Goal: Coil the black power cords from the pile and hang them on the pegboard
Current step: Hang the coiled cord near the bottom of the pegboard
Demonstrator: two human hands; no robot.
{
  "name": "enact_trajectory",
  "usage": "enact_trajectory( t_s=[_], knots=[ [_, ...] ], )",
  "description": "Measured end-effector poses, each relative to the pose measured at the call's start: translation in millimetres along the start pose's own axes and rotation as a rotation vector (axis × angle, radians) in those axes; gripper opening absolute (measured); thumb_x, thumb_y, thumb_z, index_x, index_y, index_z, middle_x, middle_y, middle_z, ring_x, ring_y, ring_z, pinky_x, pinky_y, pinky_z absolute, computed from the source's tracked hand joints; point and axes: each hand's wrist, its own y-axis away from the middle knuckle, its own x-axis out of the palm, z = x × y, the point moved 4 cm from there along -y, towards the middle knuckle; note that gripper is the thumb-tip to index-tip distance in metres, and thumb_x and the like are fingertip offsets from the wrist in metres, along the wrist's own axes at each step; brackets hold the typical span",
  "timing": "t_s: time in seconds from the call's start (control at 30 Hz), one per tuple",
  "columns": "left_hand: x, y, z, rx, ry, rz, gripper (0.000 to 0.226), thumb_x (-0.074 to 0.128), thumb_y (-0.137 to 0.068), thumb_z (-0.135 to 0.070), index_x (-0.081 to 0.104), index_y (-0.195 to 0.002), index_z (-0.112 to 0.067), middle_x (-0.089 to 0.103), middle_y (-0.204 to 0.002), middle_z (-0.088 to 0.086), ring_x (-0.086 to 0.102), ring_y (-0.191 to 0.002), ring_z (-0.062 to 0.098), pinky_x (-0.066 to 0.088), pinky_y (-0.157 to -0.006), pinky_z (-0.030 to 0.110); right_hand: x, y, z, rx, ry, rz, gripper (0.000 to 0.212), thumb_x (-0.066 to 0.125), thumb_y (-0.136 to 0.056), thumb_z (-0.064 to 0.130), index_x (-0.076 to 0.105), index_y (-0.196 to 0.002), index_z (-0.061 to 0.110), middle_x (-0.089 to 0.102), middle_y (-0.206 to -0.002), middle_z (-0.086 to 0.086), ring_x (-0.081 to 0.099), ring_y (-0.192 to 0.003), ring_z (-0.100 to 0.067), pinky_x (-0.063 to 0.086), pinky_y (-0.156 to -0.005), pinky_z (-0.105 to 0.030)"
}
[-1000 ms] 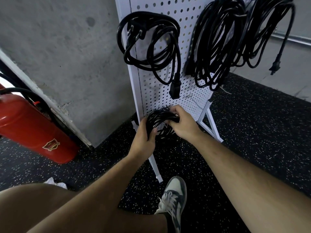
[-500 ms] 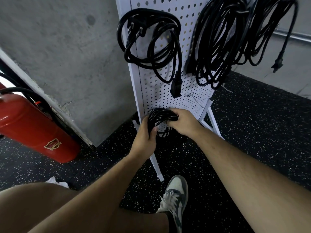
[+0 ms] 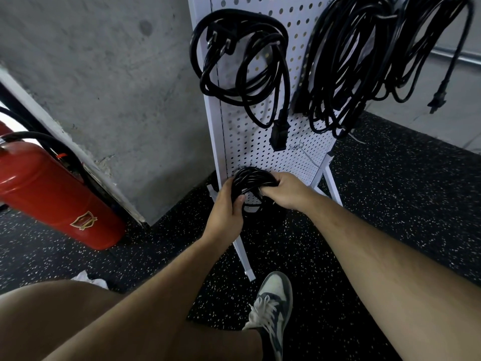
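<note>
Low at the foot of the pegboard [image 3: 263, 155]: grips the coiled cord [image 3: 251, 178] two-handed, close against the bottom rows of holes. Wraps the left hand [image 3: 226, 207] round the near-left arc of the loops, with the thumb laid across the front strands. Closes the right hand [image 3: 283, 190] over the right side, with fingers tucked down into the bundle. Clamps both sides at once, probably to stop the loops springing apart before hanging. Cannot tell whether touching the panel or just off it. Makes out, faintly, a small peg just above the coil's top edge; likely the target, hence the low forward reach. Leaves a longer wire hook [image 3: 309, 157] bare, up and right of the hands. Counts one loose coil [image 3: 242, 74] already hung upper left, plug end dangling, and heavier bundles [image 3: 351, 61] upper right. Judges the task well along on that count. Needs next, at a guess, a lift of the top loops over the peg without loosening either grip. Risks a stray loop slipping free and unravelling. Notes a red fire extinguisher [image 3: 52, 188] tilted by the concrete wall [image 3: 104, 74] on the left, and a sneaker [image 3: 273, 303] on speckled floor near the stand's leg.
</note>
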Motion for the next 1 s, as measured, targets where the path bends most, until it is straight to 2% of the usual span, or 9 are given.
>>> enact_trajectory(
  t_s=[0.17, 0.2, 0.3, 0.4, 0.53, 0.6, 0.7, 0.8, 1.0],
  knots=[
    [-0.3, -1.8, 4.3, 0.0, -0.007, -0.012, 0.048, 0.045, -0.108, -0.022, 0.033, -0.154, -0.02, 0.047, -0.135, -0.016, 0.041, -0.123, -0.003, 0.029, -0.089, -0.002, 0.9, -0.4, 1.6, 0.022, 0.036, 0.04, 0.015, 0.068, -0.09, 0.014, 0.067, -0.081, 0.026, 0.065, -0.078, 0.008, 0.063, -0.075, -0.012, 0.05, -0.068, -0.023],
    [-0.3, -2.3, 4.9, -0.002, -0.002, -0.013, 0.047, 0.045, -0.108, -0.022, 0.034, -0.154, -0.02, 0.048, -0.137, -0.014, 0.041, -0.123, -0.003, 0.029, -0.089, -0.002, 0.2, -1.1, 3.0, 0.026, 0.063, 0.067, 0.017, 0.068, -0.09, 0.014, 0.066, -0.079, 0.027, 0.064, -0.079, 0.008, 0.062, -0.076, -0.01, 0.049, -0.066, -0.021],
    [0.2, -4.1, 4.7, 0.0, 0.001, -0.016, 0.048, 0.045, -0.108, -0.022, 0.034, -0.154, -0.02, 0.049, -0.145, -0.008, 0.042, -0.126, 0.0, 0.033, -0.1, 0.014, -2.5, -2.5, 4.6, 0.067, 0.099, 0.121, 0.011, 0.072, -0.088, 0.014, 0.067, -0.089, 0.024, 0.067, -0.085, 0.004, 0.064, -0.077, -0.011, 0.051, -0.066, -0.02],
    [0.1, -4.0, 3.8, 0.027, -0.002, -0.024, 0.05, 0.047, -0.107, -0.021, 0.033, -0.155, -0.02, 0.048, -0.149, -0.007, 0.042, -0.133, 0.003, 0.033, -0.107, 0.019, -0.4, -3.5, -0.8, 0.065, 0.058, 0.129, 0.036, 0.08, -0.082, 0.016, 0.069, -0.115, 0.023, 0.074, -0.101, 0.001, 0.072, -0.093, -0.016, 0.056, -0.083, -0.025],
    [0.5, 2.8, 2.2, 0.047, -0.003, -0.02, 0.054, 0.049, -0.106, -0.021, 0.029, -0.157, -0.021, 0.039, -0.143, -0.017, 0.035, -0.134, -0.002, 0.025, -0.104, 0.003, 3.1, 3.3, -5.1, 0.028, -0.037, 0.049, 0.057, 0.089, -0.076, 0.029, 0.066, -0.129, 0.028, 0.073, -0.11, 0.01, 0.07, -0.097, -0.006, 0.052, -0.085, -0.021],
    [1.0, 5.5, 1.2, 0.059, -0.035, -0.025, 0.057, 0.049, -0.106, -0.024, 0.026, -0.159, -0.02, 0.036, -0.147, -0.014, 0.031, -0.138, 0.0, 0.024, -0.111, 0.013, 1.6, 9.1, -5.8, 0.021, -0.041, -0.007, 0.062, 0.088, -0.075, 0.022, 0.063, -0.132, 0.029, 0.07, -0.115, 0.009, 0.068, -0.101, -0.009, 0.052, -0.088, -0.022],
    [1.2, 8.2, 0.4, 0.055, -0.07, -0.045, 0.059, 0.05, -0.106, -0.027, 0.025, -0.159, -0.018, 0.032, -0.157, -0.003, 0.03, -0.144, 0.009, 0.026, -0.119, 0.028, -2.6, 21.5, -4.0, 0.012, -0.048, -0.026, 0.063, 0.084, -0.077, 0.011, 0.058, -0.13, 0.033, 0.063, -0.112, 0.017, 0.062, -0.105, -0.007, 0.046, -0.081, -0.013],
    [1.3, 13.1, -0.3, 0.037, -0.068, -0.057, 0.059, 0.05, -0.106, -0.029, 0.026, -0.159, -0.02, 0.031, -0.157, -0.002, 0.032, -0.145, 0.012, 0.03, -0.121, 0.033, -6.9, 33.5, -0.4, -0.011, 0.004, -0.01, 0.073, 0.079, -0.079, 0.006, 0.051, -0.142, 0.032, 0.058, -0.121, 0.015, 0.057, -0.11, -0.007, 0.04, -0.075, -0.007],
    [1.2, 23.9, -5.0, 0.028, -0.122, -0.075, 0.065, 0.051, -0.104, -0.033, 0.022, -0.16, -0.018, 0.028, -0.16, 0.002, 0.029, -0.149, 0.02, 0.03, -0.122, 0.043, -10.9, 60.6, 10.0, -0.079, 0.148, -0.059, 0.071, 0.068, -0.091, 0.011, 0.039, -0.153, 0.029, 0.05, -0.138, 0.007, 0.048, -0.133, -0.015, 0.033, -0.095, -0.012]
  ],
)
